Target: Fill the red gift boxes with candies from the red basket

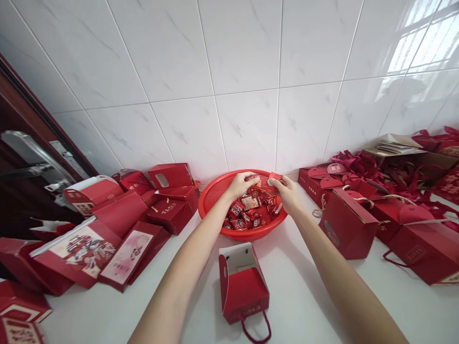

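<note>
A red plastic basket (204, 203) stands against the tiled wall, with several small red wrapped candies (251, 203) inside. Over its far part, my left hand (244, 185) has fingers and thumb closed on a red wrapped candy, partly hidden by the fingers. My right hand (287, 192), above the basket's right side, pinches a flat red candy packet (275, 176) with a pale round spot. Between my forearms, in front of the basket, an open red gift box (244, 291) lies with its white inside showing and a dark red cord handle toward me.
Several red gift boxes (175, 208) crowd the left side, near a dark door with a metal handle (34, 155). More red boxes (349, 222) stand at the right. Behind them are red ribbons (353, 165) and a cardboard box (433, 160). Everything rests on a white tabletop (290, 286).
</note>
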Motion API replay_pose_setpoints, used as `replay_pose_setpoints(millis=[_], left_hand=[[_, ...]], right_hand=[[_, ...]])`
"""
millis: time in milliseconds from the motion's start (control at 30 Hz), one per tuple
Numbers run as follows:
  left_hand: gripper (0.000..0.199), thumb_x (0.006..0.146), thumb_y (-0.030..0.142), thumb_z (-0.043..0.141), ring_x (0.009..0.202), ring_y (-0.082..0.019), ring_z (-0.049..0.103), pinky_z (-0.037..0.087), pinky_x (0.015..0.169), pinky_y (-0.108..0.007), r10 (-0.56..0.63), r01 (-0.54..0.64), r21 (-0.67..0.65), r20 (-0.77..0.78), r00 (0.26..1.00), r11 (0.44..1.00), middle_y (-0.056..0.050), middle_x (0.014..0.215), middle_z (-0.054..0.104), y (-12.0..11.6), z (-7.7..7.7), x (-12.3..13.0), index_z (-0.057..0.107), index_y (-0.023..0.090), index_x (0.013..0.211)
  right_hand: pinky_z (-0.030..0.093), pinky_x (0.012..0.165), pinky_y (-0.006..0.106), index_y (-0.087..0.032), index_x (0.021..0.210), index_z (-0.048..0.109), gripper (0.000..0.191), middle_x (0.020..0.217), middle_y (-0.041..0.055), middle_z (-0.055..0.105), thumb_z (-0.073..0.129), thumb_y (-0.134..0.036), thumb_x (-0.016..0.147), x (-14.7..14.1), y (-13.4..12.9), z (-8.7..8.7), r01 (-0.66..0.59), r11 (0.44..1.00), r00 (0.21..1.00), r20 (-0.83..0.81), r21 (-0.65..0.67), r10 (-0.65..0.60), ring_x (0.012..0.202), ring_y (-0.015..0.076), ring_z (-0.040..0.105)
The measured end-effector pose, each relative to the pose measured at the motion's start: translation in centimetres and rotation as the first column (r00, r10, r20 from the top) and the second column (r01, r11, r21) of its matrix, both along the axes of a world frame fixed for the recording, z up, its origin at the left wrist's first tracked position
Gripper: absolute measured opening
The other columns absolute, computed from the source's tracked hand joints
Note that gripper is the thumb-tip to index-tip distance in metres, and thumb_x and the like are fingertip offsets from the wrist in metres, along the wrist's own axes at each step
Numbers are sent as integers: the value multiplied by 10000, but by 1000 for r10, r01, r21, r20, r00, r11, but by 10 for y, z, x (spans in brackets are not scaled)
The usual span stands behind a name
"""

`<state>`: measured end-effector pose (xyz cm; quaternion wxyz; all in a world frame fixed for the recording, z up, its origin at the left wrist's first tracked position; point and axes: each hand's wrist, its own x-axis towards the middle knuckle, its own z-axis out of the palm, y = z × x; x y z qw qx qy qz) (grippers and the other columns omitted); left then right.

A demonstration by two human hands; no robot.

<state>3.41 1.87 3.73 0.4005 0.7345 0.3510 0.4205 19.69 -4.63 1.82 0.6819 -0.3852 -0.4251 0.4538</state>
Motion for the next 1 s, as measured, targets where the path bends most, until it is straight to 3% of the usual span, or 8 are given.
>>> replay_pose_setpoints(millis=[167,333,467,633,733,833,1000], left_hand=[[373,703,510,727,831,-212,644,489,794,-328,24,-25,17,32,999,1000,-50,847,724,-4,5,1,688,153,805],[364,710,511,716,788,-198,622,477,759,-313,94,-97,60,50,994,993,-35,801,703,-16,11,-9,669,161,794],[332,777,502,665,795,-184,620,478,769,-293,187,-195,125,74,980,973,-20,822,703,-45,17,-27,661,172,820],[287,838,462,627,790,-175,622,475,756,-264,352,-366,211,103,930,906,-15,808,692,-98,24,-42,661,178,854],[265,856,442,625,811,-176,625,479,766,-257,406,-424,219,124,906,879,-16,827,695,-125,28,-44,663,180,860],[260,873,439,621,853,-182,635,489,798,-259,412,-431,231,128,902,872,-16,857,706,-146,31,-43,686,187,882],[296,864,471,634,894,-192,643,520,796,-274,351,-367,139,124,928,920,-33,907,702,-170,35,-43,697,192,938]], right_hand=[[434,574,263,-185,768,663,361,711,-8,646,835,-447,589,1,-3,5,-63,998,998,7,-25,64,617,126,551],[457,560,273,-196,720,650,387,690,5,650,867,-457,536,2,-10,16,-210,975,977,-58,-70,206,617,145,575],[455,532,265,-189,683,650,355,736,31,687,866,-435,546,-8,-23,27,-343,935,937,-110,-95,332,597,132,551],[393,498,255,-183,614,566,427,731,16,657,878,-474,578,-34,-49,41,-457,888,888,-82,-54,453,523,82,461],[385,521,260,-195,658,546,452,689,-18,590,875,-496,590,-45,-69,49,-429,903,903,-3,-10,429,544,89,464],[379,548,263,-205,748,586,405,683,-33,556,851,-486,629,-49,-88,55,-337,940,925,204,49,321,592,111,475],[327,545,275,-196,775,650,230,649,-36,516,756,-397,740,-43,-109,65,-300,942,819,547,150,173,574,108,399]])
